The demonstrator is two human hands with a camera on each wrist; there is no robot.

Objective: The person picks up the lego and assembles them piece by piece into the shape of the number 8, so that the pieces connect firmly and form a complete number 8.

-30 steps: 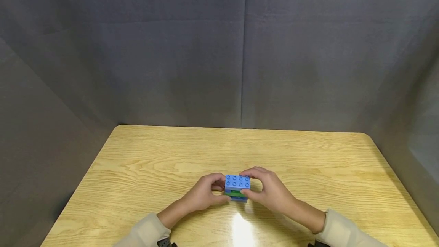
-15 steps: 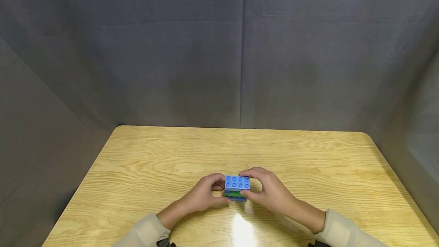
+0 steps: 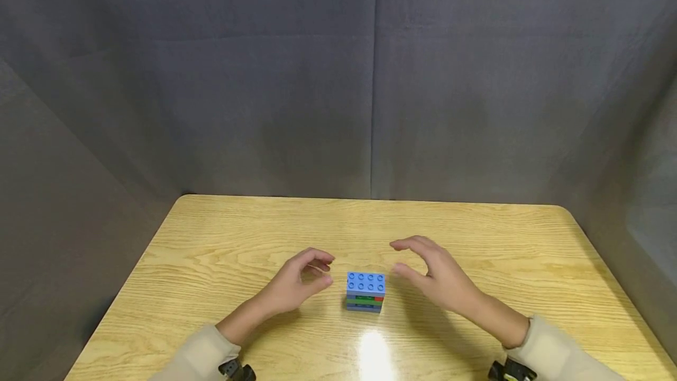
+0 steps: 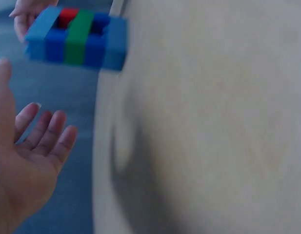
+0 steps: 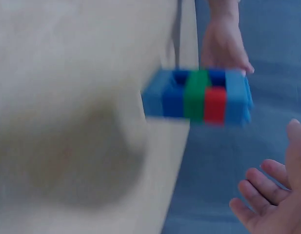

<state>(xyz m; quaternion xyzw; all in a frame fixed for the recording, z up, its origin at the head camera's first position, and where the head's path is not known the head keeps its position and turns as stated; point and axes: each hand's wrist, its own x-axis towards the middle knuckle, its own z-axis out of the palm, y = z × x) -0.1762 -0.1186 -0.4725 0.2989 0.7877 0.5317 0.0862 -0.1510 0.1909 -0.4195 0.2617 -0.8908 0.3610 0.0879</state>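
A stack of toy building bricks (image 3: pixel 365 290) stands upright on the table in the head view. Its top is a light blue brick with studs; below come dark blue, green and red bricks and a light blue base. Gaps show between the middle bricks in the left wrist view, where the green brick (image 4: pixel 79 38) spans the stack. The red brick (image 5: pixel 215 105) sits on the right side. My left hand (image 3: pixel 294 280) hovers left of the stack with loosely bent fingers, holding nothing. To the right, my right hand (image 3: pixel 433 269) is also apart from it, thumb and fingers spread.
The wooden table (image 3: pixel 254 234) has rounded far corners. Grey cloth (image 3: pixel 296 104) hangs behind it and along both sides. Light-coloured sleeves (image 3: pixel 555 343) and dark wrist-worn devices (image 3: pixel 237 369) show at the lower edge.
Both hands have let go of the brick stack and drawn apart, the left to the left, the right to the right. The stack stays in place, its red brick now visible.
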